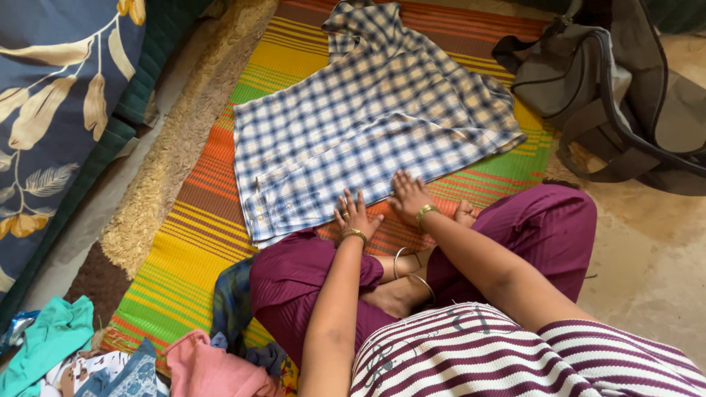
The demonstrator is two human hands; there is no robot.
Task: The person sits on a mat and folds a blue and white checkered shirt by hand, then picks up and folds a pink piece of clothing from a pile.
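Both hands flat, fingers spread, gripping nothing: left hand (357, 215) and right hand (409, 195) press shirt (368, 121) hem at mat (176, 254) middle. Soft, light; I'd pinch hem corners.

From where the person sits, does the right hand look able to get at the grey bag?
Probably yes, with a stretch: the right hand rests on the checked shirt, and the grey bag lies off to that side with only bare mat between.
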